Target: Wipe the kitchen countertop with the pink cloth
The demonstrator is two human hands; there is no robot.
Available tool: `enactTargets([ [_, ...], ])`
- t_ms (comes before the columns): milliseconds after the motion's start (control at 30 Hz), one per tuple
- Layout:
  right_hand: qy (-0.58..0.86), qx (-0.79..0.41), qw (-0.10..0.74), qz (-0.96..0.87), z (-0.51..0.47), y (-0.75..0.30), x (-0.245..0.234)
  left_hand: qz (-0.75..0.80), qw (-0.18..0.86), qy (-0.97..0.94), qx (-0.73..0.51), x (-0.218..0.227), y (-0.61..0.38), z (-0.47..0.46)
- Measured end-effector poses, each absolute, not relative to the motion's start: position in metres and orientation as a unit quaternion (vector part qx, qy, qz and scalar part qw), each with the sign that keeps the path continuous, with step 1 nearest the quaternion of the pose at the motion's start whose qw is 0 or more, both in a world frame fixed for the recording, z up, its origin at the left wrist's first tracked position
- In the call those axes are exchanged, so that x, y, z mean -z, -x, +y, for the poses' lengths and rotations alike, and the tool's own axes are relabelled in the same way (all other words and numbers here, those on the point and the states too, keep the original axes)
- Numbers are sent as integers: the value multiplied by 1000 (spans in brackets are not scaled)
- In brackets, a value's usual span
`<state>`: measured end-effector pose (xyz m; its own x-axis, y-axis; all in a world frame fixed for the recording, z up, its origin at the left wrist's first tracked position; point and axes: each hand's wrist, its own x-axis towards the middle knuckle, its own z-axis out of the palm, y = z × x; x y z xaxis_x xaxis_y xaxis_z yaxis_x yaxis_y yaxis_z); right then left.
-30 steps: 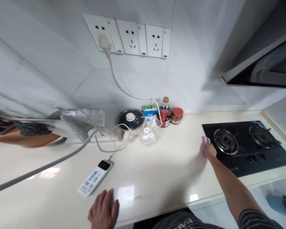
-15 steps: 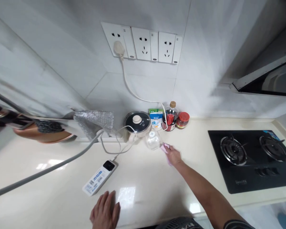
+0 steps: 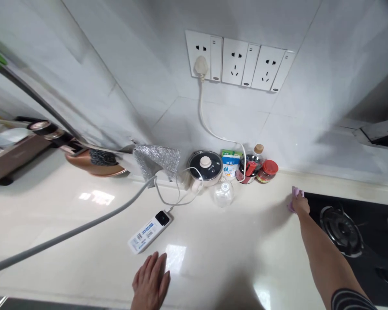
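Right hand is out at about 2 o'clock from where the person stands, arm stretched across the countertop. Its fingers are curled down and clamped on a pink cloth, pressing it to the counter. The cloth sits right at the left edge of the black gas stove, touching or just short of it; can't tell which. Only a bit of cloth pokes out at the hand's 11 o'clock; the fingertips are hidden.

Left hand is at the near counter edge, roughly 6 o'clock in view. It lies palm down and flat, fingers straight and close together, gripping nothing and only resting on the counter.

A white power strip lies at 12 o'clock from the left hand, near but apart.

Against the wall, at 10 o'clock from the cloth and well apart:
- an upturned glass jar
- a small lidded pot
- a carton
- a dark bottle
- a red-lidded jar

A plug sits in the leftmost of the wall sockets.
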<state>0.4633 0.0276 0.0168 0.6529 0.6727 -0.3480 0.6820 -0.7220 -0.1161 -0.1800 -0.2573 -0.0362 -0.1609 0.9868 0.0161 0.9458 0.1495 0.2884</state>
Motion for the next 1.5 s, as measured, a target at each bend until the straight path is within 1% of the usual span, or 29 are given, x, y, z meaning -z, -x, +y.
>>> enactTargets([
  [167, -879, 200, 6, 434, 80, -440, -10, 753, 78, -641, -125, 46, 185, -259],
  [267, -864, 200, 11, 462, 92, -427, -6, 754, 85, -642, -111, 47, 185, -261],
  [367, -851, 189, 29, 490, 85, -417, -5, 744, 79, -654, -109, 48, 187, -262],
  [533, -837, 157, 58, 521, 49, -385, -6, 714, 34, -687, -132, 54, 190, -263],
  [700, -782, 129, 55, 607, 17, -309, -7, 708, 9, -692, -143, 54, 188, -261],
  [867, -724, 142, 56, 672, 14, -223, -6, 714, 11, -685, -142, 54, 187, -260],
  [1000, -691, 145, 57, 705, 20, -195, -7, 718, 13, -680, -147, 55, 187, -260],
  [1133, -700, 146, 58, 697, 11, -218, -12, 718, 6, -679, -154, 54, 185, -259],
  [1267, -748, 134, 54, 648, -20, -280, -17, 721, 13, -676, -152, 53, 183, -259],
  [1400, -842, 147, 37, 518, -67, -354, -14, 722, 26, -675, -149, 53, 182, -260],
  [1500, -887, 154, 23, 435, -110, -390, -8, 721, 34, -676, -150, 53, 182, -261],
])
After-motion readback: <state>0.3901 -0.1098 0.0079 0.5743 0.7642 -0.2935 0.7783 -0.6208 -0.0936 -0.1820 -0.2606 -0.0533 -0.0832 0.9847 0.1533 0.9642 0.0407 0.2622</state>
